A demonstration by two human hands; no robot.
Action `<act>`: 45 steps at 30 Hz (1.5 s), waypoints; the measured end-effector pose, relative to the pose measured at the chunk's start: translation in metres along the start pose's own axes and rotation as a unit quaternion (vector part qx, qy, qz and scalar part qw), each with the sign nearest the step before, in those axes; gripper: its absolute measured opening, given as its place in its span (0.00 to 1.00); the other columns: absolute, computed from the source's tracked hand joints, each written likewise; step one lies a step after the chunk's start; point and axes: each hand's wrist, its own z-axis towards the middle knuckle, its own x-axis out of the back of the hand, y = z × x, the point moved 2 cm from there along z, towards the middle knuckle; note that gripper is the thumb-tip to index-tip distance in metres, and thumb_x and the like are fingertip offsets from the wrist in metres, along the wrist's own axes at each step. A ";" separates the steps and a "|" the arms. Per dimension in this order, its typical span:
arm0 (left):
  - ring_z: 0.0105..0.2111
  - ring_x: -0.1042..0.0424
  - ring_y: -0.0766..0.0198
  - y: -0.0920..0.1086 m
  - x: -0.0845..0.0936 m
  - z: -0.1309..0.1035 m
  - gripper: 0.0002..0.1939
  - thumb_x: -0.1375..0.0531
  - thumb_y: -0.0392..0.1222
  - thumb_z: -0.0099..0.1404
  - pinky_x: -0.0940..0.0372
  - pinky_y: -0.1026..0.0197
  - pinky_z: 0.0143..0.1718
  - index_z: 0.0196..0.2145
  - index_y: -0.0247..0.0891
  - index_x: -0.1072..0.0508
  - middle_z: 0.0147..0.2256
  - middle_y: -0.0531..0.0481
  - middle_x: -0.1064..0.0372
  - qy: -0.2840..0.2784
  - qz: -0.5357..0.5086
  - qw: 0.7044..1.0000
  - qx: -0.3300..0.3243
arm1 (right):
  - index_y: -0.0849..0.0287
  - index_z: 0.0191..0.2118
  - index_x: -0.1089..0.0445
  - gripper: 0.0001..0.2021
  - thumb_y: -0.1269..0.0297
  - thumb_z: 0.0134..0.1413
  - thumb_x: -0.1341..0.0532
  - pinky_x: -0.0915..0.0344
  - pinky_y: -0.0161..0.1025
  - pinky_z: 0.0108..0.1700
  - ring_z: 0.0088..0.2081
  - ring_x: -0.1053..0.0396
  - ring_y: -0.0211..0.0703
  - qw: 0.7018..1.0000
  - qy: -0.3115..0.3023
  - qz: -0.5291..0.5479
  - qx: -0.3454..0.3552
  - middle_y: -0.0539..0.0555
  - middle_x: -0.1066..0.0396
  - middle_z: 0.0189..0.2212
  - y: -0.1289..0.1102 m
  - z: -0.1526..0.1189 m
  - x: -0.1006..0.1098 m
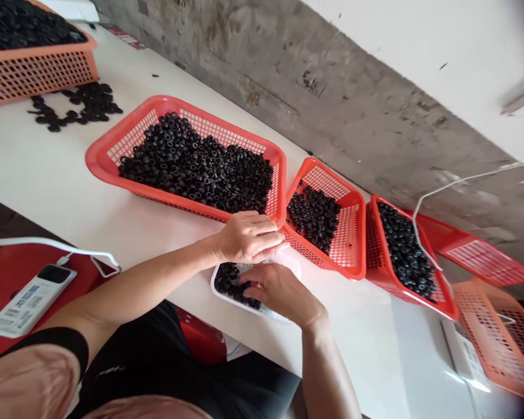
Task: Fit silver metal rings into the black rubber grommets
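Note:
My left hand (250, 237) is at the near right corner of the large red basket (109, 166), its fingers bent and pointing right; what it holds, if anything, is hidden. Just below it, my right hand (282, 291) reaches over a white tray (240, 304), thumb and fingers curved with a gap between them. Small black parts (229, 279) lie in the tray's left portion, and small clear pieces show beside them. Many black ring-shaped parts (192, 163) fill much of the large red basket.
Two smaller red baskets (351, 233) (419, 256) with black parts stand to the right. Orange baskets (491, 331) (39, 75) are at both ends. Loose black pieces (87, 105) lie at upper left. A white cable (471, 177) hangs at right; a power bank (30, 302) sits at left.

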 end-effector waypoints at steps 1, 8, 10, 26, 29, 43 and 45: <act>0.27 0.28 0.66 -0.001 -0.001 0.000 0.12 0.44 0.44 0.72 0.40 0.60 0.30 0.31 0.41 0.26 0.26 0.54 0.26 -0.002 -0.002 1.000 0.011 | 0.50 0.38 0.20 0.08 0.69 0.61 0.38 0.35 0.38 0.37 0.33 0.26 0.43 1.000 -0.011 0.001 0.010 0.48 0.21 0.30 0.000 0.003 -0.001; 0.27 0.28 0.67 -0.002 0.000 0.003 0.12 0.43 0.42 0.71 0.39 0.61 0.30 0.30 0.40 0.26 0.26 0.54 0.25 0.002 -0.036 0.999 0.022 | 0.53 0.38 0.21 0.07 0.66 0.63 0.38 0.37 0.38 0.37 0.32 0.28 0.41 0.999 -0.021 0.038 0.019 0.49 0.22 0.30 0.005 0.007 -0.006; 0.28 0.27 0.67 -0.002 0.003 0.006 0.12 0.43 0.41 0.71 0.37 0.61 0.30 0.30 0.40 0.26 0.27 0.53 0.25 -0.014 -0.063 0.997 0.034 | 0.54 0.38 0.22 0.06 0.65 0.62 0.37 0.36 0.38 0.37 0.32 0.29 0.40 0.996 -0.002 0.085 0.030 0.49 0.23 0.30 0.011 0.003 -0.005; 0.39 0.22 0.61 0.011 0.009 0.014 0.09 0.40 0.40 0.71 0.27 0.61 0.41 0.46 0.36 0.25 0.40 0.43 0.23 -0.101 -0.276 0.951 0.099 | 0.59 0.29 0.27 0.19 0.47 0.50 0.30 0.56 0.30 0.14 0.12 0.49 0.26 0.763 0.199 0.615 -0.018 0.47 0.30 0.18 0.056 -0.005 0.007; 0.37 0.22 0.63 0.012 0.008 0.013 0.08 0.40 0.39 0.70 0.27 0.62 0.39 0.46 0.36 0.25 0.39 0.44 0.23 -0.074 -0.276 0.953 0.102 | 0.60 0.30 0.27 0.18 0.47 0.53 0.32 0.54 0.30 0.14 0.12 0.47 0.27 0.767 0.204 0.608 0.000 0.48 0.29 0.19 0.057 -0.004 0.006; 0.38 0.23 0.65 0.005 0.008 0.011 0.08 0.43 0.33 0.71 0.26 0.63 0.41 0.44 0.36 0.25 0.40 0.46 0.24 -0.062 -0.229 0.965 0.114 | 0.54 0.71 0.56 0.53 0.60 0.42 0.27 0.42 0.33 0.16 0.17 0.38 0.34 0.587 0.701 0.251 -0.317 0.50 0.25 0.28 0.111 -0.209 0.024; 0.39 0.24 0.65 0.005 0.008 0.012 0.08 0.43 0.32 0.71 0.27 0.62 0.42 0.45 0.36 0.25 0.40 0.46 0.24 -0.055 -0.224 0.966 0.115 | 0.55 0.70 0.53 0.56 0.61 0.35 0.23 0.42 0.34 0.14 0.16 0.38 0.38 0.524 0.716 0.192 -0.420 0.50 0.28 0.24 0.122 -0.280 0.030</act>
